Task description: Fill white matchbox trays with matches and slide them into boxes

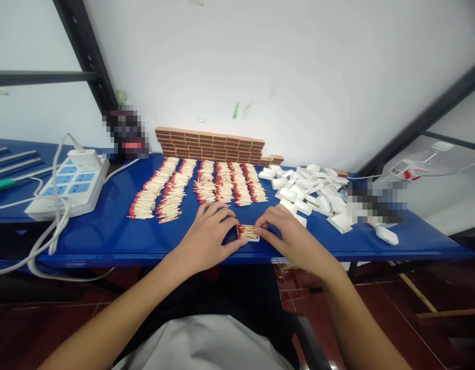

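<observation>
A small white matchbox tray (248, 233) filled with red-tipped matches lies near the front edge of the blue table (106, 234). My left hand (209, 231) grips its left end with curled fingers. My right hand (287, 231) pinches its right end between thumb and fingers. Just beyond my hands, rows of loose matches (201, 187) lie spread across the table. A heap of empty white trays (312, 192) sits to the right of them.
A wall of stacked brown matchbox sleeves (210, 145) stands at the back against the white wall. A white and blue power strip (70, 187) with cables lies at the left. A white mouse (387, 235) rests at the right. Black shelf struts frame both sides.
</observation>
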Demonstrator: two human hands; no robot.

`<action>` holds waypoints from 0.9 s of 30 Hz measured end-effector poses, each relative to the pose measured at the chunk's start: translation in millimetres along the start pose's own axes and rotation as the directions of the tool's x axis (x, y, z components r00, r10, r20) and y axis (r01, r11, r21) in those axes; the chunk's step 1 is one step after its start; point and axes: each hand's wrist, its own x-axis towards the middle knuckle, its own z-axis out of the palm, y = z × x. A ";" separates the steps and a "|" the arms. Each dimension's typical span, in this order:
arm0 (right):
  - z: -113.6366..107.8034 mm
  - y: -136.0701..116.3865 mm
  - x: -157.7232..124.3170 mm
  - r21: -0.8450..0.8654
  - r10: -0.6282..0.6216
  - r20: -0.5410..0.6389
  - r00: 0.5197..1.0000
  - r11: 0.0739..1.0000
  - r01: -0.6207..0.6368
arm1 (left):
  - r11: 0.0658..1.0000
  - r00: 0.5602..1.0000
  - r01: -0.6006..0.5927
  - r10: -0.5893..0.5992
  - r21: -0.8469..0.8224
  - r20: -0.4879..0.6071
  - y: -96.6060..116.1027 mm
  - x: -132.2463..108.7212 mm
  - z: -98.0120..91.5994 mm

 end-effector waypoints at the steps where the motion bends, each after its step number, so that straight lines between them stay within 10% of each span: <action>1: -0.1 0.6 0.8 0.001 -0.013 0.005 1.000 1.000 0.013 | 1.000 1.000 0.000 0.000 -0.001 -0.001 0.0 -0.1 0.3; 27: 2.7 2.6 -18.4 0.096 0.068 -0.103 0.992 0.994 -0.058 | 0.992 0.993 -0.079 0.070 -0.094 -0.093 9.6 2.3 -11.0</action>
